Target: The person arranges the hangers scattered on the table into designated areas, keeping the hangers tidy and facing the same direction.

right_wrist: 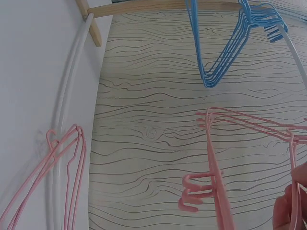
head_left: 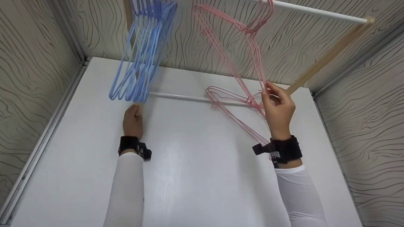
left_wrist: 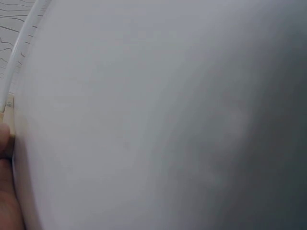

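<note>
My right hand pinches the side of the pink hangers, which hang by their hooks from the upper white bar. Part of the same hangers shows large in the right wrist view, with fingertips at its right edge. Lower down, more pink hangers hang at the lower white bar, partly behind my right hand and wrist. My left hand grips the end of the rack's wooden side piece, just below the blue hangers. Much of that grip is hidden.
The blue hangers hang bunched at the left end of the rack. A slanting wooden side piece joins the bars on the right. The rack stands on a white surface, with wood-grain panels around it and metal rails along the edges.
</note>
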Demonstrator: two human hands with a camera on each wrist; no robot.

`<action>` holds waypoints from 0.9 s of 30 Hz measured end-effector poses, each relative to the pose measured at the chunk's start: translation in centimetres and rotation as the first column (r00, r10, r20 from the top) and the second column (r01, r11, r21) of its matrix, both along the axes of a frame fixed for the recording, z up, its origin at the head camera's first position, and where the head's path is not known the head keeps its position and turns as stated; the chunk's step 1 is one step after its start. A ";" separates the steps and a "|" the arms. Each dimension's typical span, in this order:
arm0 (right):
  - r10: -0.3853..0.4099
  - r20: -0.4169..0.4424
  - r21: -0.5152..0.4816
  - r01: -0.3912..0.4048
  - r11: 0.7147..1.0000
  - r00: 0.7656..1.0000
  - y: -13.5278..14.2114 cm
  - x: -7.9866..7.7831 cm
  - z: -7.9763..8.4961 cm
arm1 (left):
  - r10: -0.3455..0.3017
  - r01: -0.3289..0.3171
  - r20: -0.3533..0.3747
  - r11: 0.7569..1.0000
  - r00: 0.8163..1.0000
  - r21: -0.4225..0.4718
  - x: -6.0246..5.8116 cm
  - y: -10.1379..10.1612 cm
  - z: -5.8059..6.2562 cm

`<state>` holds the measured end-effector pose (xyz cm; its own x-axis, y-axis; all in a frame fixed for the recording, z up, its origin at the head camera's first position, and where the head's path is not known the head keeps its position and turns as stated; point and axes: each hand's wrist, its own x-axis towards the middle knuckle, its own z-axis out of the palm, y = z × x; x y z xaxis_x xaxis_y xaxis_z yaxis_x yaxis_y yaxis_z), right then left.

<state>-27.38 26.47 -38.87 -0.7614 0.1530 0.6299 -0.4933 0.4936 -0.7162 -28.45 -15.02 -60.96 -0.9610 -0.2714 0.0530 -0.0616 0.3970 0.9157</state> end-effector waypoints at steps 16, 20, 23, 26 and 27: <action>-0.009 0.005 -0.040 0.009 0.999 1.000 -1.0 3.4 1.2 | 0.009 -0.010 0.013 1.000 1.000 0.003 -0.1 -0.2 -0.3; -0.002 -0.038 -0.068 -0.001 0.998 0.999 -0.7 3.6 0.7 | 0.013 -0.013 0.030 1.000 0.999 0.011 -0.1 -0.2 -0.4; 0.005 -0.063 -0.113 -0.012 0.993 0.998 -0.1 3.7 0.0 | 0.011 -0.012 0.039 1.000 0.999 0.015 -0.1 -0.2 -0.3; 0.008 -0.079 -0.159 -0.020 0.987 0.997 1.0 3.4 -1.3 | 0.010 -0.011 0.038 1.000 0.999 0.025 -0.2 -0.2 -0.2; 0.011 -0.083 -0.170 -0.025 0.985 0.996 1.4 3.3 -1.7 | 0.011 -0.012 0.034 1.000 0.999 0.027 -0.2 -0.2 -0.2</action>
